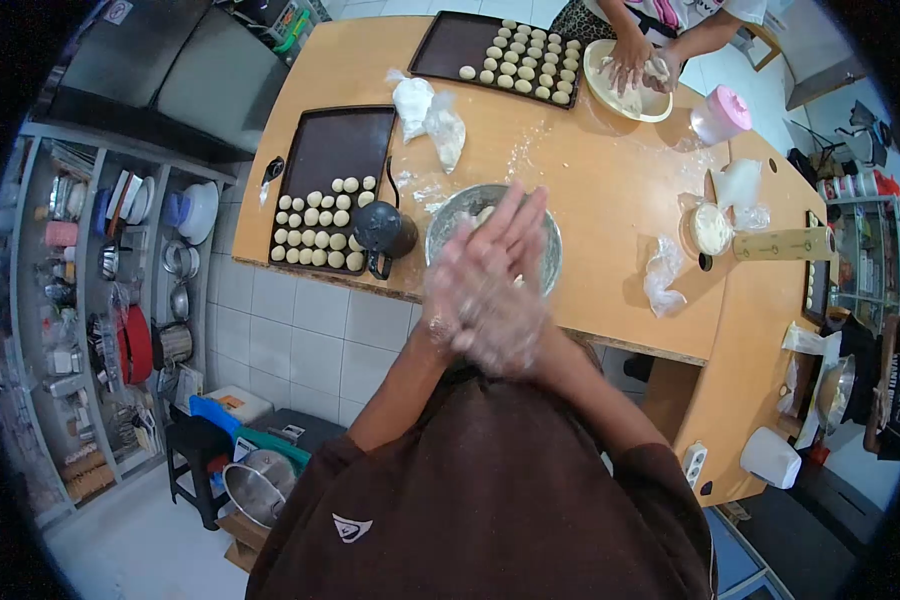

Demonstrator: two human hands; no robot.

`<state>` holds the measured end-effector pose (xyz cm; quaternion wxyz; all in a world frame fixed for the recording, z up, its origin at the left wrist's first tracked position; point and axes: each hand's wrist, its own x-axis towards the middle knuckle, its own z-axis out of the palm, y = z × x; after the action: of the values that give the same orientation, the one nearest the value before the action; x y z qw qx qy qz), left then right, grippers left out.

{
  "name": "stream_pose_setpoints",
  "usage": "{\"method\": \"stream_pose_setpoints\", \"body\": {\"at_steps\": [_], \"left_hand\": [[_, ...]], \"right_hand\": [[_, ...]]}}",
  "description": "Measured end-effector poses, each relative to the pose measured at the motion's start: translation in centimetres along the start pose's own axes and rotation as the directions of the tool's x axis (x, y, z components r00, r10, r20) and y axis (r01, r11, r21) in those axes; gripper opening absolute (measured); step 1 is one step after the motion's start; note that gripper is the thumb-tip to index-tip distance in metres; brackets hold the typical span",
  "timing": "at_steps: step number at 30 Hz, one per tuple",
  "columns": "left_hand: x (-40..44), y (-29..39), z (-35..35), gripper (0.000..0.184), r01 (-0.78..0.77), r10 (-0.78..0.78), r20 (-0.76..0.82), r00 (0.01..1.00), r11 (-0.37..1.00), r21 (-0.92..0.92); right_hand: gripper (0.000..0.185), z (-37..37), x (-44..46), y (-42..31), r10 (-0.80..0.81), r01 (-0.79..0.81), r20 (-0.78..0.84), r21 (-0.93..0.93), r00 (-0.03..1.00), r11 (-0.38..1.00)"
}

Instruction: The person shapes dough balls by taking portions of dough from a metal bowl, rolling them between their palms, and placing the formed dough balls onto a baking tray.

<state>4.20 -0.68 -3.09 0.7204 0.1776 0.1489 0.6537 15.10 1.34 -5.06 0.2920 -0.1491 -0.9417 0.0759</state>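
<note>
My left hand (507, 233) and my right hand (495, 325) are pressed palm to palm above a metal bowl (552, 262). Both look dusted with flour, and motion smears the right one most. The left hand's fingers stretch up and to the right. Anything between the palms is hidden. Inside the bowl, flour and a bit of pale dough (484, 214) show beyond my fingers. Left of the bowl stands a dark lidded jug (385, 228), beside a dark baking tray (345, 135) with rows of round dough balls (322, 240).
Across the table, another person's hands (635, 62) work dough in a cream bowl (597, 85). Near them lie a second tray of dough balls (450, 50) and bags of white powder (445, 130). At right are a pink-lidded container (722, 115), a plastic bag (662, 278) and a patterned cylinder (785, 245).
</note>
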Motion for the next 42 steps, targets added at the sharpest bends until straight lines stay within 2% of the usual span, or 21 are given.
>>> {"method": "stream_pose_setpoints", "body": {"at_steps": [2, 3, 5, 7, 8, 11, 13, 15, 18, 19, 20, 24, 25, 27, 32, 34, 35, 38, 39, 41, 42], "left_hand": [[0.5, -2.1, -2.4, 0.071, 0.075, -0.077, 0.022, 0.997, 0.994, 0.076], [0.0, -3.4, -2.6, 0.070, 0.162, -0.162, 0.054, 0.985, 0.987, 0.007], [-1.3, -5.3, -3.8, 0.070, 0.055, -0.101, 0.171, 0.980, 0.966, 0.254], [-2.6, -3.0, -0.5, 0.071, 0.203, -0.188, -0.180, 0.966, 0.977, 0.068], [-2.5, -1.6, 0.3, 0.073, 0.176, -0.162, -0.164, 0.973, 0.982, 0.072], [-0.2, 1.0, 1.4, 0.080, 0.023, -0.023, -0.015, 1.000, 0.999, 0.044], [0.3, -1.0, -1.0, 0.080, 0.071, -0.076, 0.058, 0.995, 0.995, 0.075], [0.0, -3.8, -3.2, 0.078, 0.144, -0.143, 0.130, 0.981, 0.990, 0.003], [-2.5, -4.5, -3.8, 0.079, 0.145, -0.151, 0.035, 0.988, 0.982, 0.119], [-2.8, -2.4, -1.2, 0.076, 0.294, -0.271, -0.296, 0.916, 0.955, 0.035], [-2.8, -1.0, -0.6, 0.077, 0.269, -0.237, -0.263, 0.935, 0.958, 0.095], [0.1, -0.3, -2.8, 0.096, -0.018, -0.052, 0.173, 0.984, 0.925, 0.380], [0.3, -1.2, -3.3, 0.102, 0.082, -0.128, 0.133, 0.983, 0.949, 0.304], [0.8, -4.3, -5.7, 0.119, 0.230, -0.243, 0.131, 0.961, 0.967, 0.109], [-1.6, -0.9, -1.0, 0.092, 0.153, -0.140, -0.073, 0.987, 0.962, 0.225], [-0.5, 0.1, -0.9, 0.085, 0.162, -0.137, -0.196, 0.971, 0.980, 0.115], [0.3, -0.2, -2.2, 0.074, 0.097, -0.098, 0.012, 0.995, 0.994, 0.056], [1.2, -2.8, -4.0, 0.077, 0.159, -0.161, 0.010, 0.987, 0.980, 0.117], [1.3, -3.9, -4.8, 0.083, 0.231, -0.237, 0.058, 0.970, 0.969, 0.089], [0.0, -4.6, -5.4, 0.073, 0.130, -0.178, 0.053, 0.983, 0.865, 0.484], [-1.0, -4.0, -3.5, 0.074, 0.144, -0.142, -0.027, 0.990, 0.951, 0.273]], "right_hand": [[0.060, -1.2, 1.0, -2.2, -0.166, 0.165, -0.003, 0.086, 0.986, 0.982], [0.060, -1.4, 1.2, -1.6, -0.096, 0.098, -0.024, 0.073, 0.995, 0.993], [0.060, -1.7, 1.7, 1.2, 0.047, -0.043, -0.073, 0.052, 0.996, 0.998], [0.060, -1.9, 2.0, 3.9, 0.191, -0.188, -0.121, 0.037, 0.974, 0.982], [0.061, -2.0, 2.1, 4.3, 0.260, -0.258, -0.147, 0.031, 0.954, 0.966], [0.071, -1.0, -0.1, 1.0, 0.002, 0.006, 0.120, -0.068, 0.993, 0.998], [0.074, 0.4, 0.4, -1.5, -0.231, 0.232, -0.069, 0.014, 0.971, 0.973], [0.072, 0.2, 0.7, -0.2, -0.100, 0.101, -0.102, 0.010, 0.990, 0.995], [0.069, -0.2, 2.0, 3.3, 0.108, -0.105, -0.160, 0.023, 0.981, 0.994], [0.068, -0.3, 2.2, 4.1, 0.178, -0.176, -0.177, 0.027, 0.968, 0.984], [0.067, -0.4, 2.3, 4.5, 0.242, -0.241, -0.193, 0.029, 0.951, 0.970], [0.070, 3.3, -0.5, -0.1, -0.137, 0.141, -0.052, 0.071, 0.989, 0.987], [0.068, 1.6, 0.4, -1.1, -0.250, 0.246, 0.023, 0.106, 0.968, 0.963], [0.061, 1.8, 0.9, 0.1, -0.198, 0.198, -0.053, 0.003, 0.979, 0.980], [0.054, -1.1, 2.0, 4.3, 0.238, -0.217, -0.143, 0.145, 0.961, 0.965], [0.056, 1.6, -0.2, 4.0, 0.048, -0.027, -0.154, 0.130, 0.987, 0.991], [0.057, 2.7, -1.0, 3.5, -0.048, 0.069, -0.161, 0.123, 0.986, 0.990], [0.062, 1.2, 0.5, -0.4, -0.194, 0.204, -0.089, 0.121, 0.977, 0.971], [0.061, 0.8, 0.8, -0.1, -0.129, 0.140, -0.096, 0.120, 0.987, 0.983], [0.059, -0.1, 1.5, 1.9, 0.009, 0.005, -0.111, 0.119, 0.994, 0.993], [0.058, -0.5, 1.7, 3.1, 0.078, -0.064, -0.119, 0.116, 0.990, 0.991]]}}
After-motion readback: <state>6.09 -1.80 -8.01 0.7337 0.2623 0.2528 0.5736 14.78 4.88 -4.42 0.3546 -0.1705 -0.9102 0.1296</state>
